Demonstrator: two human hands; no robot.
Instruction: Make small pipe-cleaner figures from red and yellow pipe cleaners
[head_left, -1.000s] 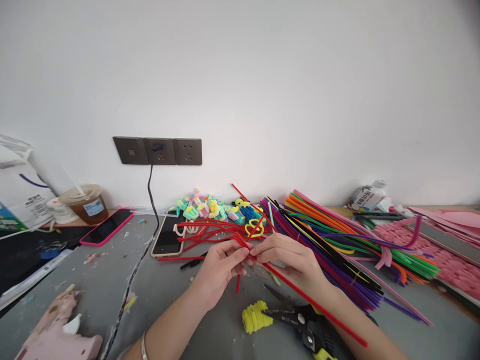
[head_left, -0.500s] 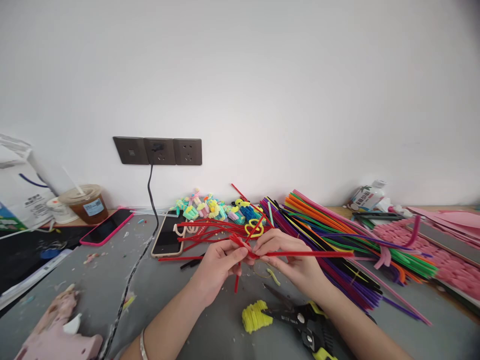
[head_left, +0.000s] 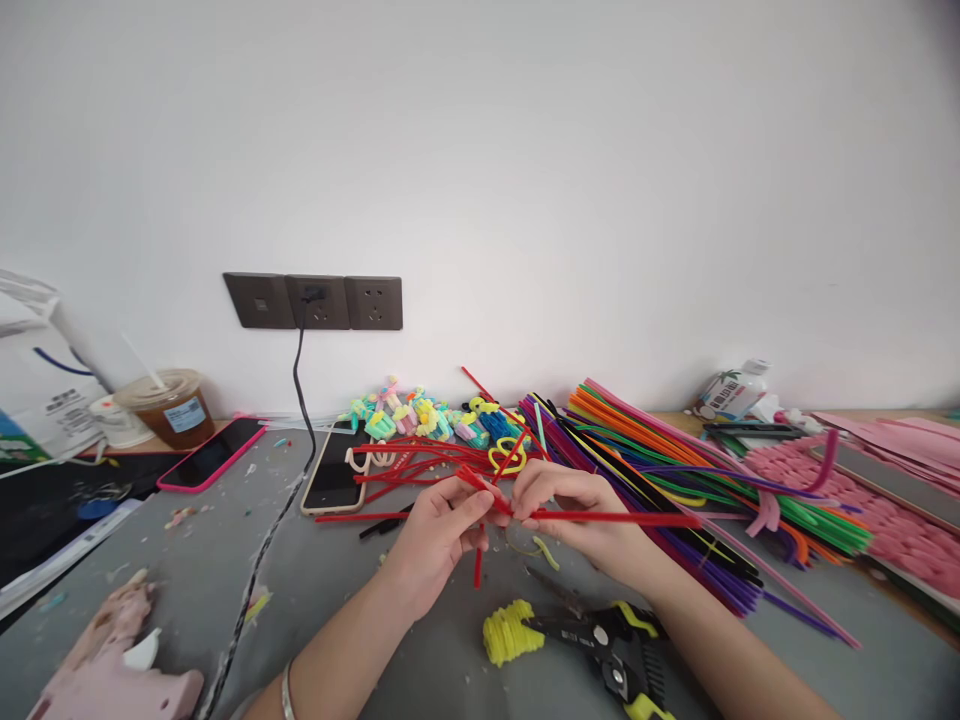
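Observation:
Red pipe cleaners (head_left: pixel 622 518) are bunched between my two hands, their ends sticking out to the left, the right and downward. My left hand (head_left: pixel 442 525) pinches the folded red middle between thumb and fingers. Close beside it, my right hand (head_left: pixel 574 500) grips the red stem that runs out to the right across it. Fingers hide the exact crossing point. Behind the hands lie more loose red pipe cleaners (head_left: pixel 420 462) and a yellow looped piece (head_left: pixel 508 456). Below the right hand are black-and-yellow pliers (head_left: pixel 600 640) and a bundle of yellow-green pipe cleaner (head_left: pixel 512 633).
Bundles of coloured pipe cleaners (head_left: pixel 660 470) spread to the right, near pink knitted work (head_left: pixel 892 510). Small pastel figures (head_left: pixel 420 415) stand by the wall. Two phones, a drink cup (head_left: pixel 171 410), a black cable (head_left: pixel 298 370) and a pink glue gun (head_left: pixel 112 670) lie leftward.
My right hand has shifted slightly, and its fingers are more bent around the red stem. The stem's right end has dipped a little. My left hand keeps its pinch.

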